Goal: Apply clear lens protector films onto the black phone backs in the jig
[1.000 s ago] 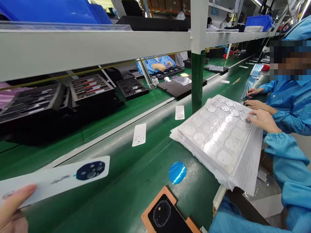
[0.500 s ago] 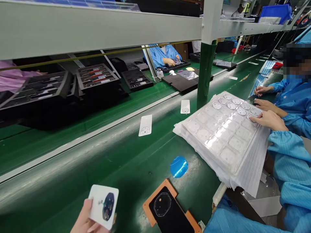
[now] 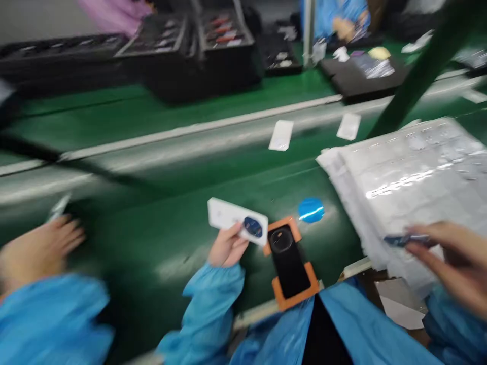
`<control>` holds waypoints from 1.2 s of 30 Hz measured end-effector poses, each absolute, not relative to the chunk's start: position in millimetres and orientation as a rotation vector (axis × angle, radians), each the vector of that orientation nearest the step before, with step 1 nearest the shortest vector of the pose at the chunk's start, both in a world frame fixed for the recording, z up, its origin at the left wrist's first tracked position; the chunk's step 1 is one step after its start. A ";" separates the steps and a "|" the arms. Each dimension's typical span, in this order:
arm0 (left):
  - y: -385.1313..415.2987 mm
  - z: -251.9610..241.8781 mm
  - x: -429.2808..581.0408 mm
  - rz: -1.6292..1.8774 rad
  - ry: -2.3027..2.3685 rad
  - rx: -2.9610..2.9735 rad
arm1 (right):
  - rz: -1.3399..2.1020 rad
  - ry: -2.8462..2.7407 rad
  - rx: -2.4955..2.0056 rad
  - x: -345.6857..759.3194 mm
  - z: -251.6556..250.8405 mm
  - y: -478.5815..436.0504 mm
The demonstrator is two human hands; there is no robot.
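Note:
The view is blurred by motion. My left hand [image 3: 226, 247] pinches a white card [image 3: 228, 216] that bears a dark round lens piece, and holds it just left of an orange-framed black fixture [image 3: 289, 263] on the green belt [image 3: 152, 238]. At the right, my right hand [image 3: 452, 258] is closed on a small dark flat part [image 3: 403, 239] in front of a stack of clear blister trays [image 3: 411, 172].
A blue disc [image 3: 311, 209] lies behind the fixture. Two white cards [image 3: 281, 135] [image 3: 349, 125] ride further back on the belt. A co-worker's hand [image 3: 38, 248] in a blue sleeve rests at the far left. Black trays [image 3: 213, 45] stand beyond the belt.
The view has swung downward. My left hand has carried the white card right, up beside the orange fixture. My right hand has left the tray top and now holds a dark part.

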State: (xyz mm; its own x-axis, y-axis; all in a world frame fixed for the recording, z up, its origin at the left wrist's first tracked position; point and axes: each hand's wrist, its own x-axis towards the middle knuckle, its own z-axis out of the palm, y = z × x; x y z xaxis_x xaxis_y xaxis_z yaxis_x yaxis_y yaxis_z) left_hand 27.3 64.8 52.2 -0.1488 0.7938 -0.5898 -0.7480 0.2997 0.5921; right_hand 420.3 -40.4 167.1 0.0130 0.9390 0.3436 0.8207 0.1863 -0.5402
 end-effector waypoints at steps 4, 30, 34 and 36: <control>69.8 35.8 24.7 1.427 1.007 0.175 | 0.703 -2.093 -1.046 332.3 124.2 -28.7; 66.3 17.7 19.3 1.507 0.961 0.312 | 0.113 -2.515 -0.950 251.5 17.6 7.1; 65.0 16.9 19.0 1.533 1.019 0.304 | 0.114 -2.528 -0.928 254.4 19.3 11.9; 63.5 16.4 20.2 1.527 1.047 0.308 | 0.147 -2.522 -0.901 257.3 23.2 15.9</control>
State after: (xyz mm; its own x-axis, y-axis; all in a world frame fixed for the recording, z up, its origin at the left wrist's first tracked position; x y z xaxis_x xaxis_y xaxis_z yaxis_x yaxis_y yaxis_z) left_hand 20.2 63.5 16.4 -0.2662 0.8948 -0.3583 -0.6567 0.1037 0.7470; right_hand 257.3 15.9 23.2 -0.6826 0.6230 0.3820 0.5745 0.7806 -0.2464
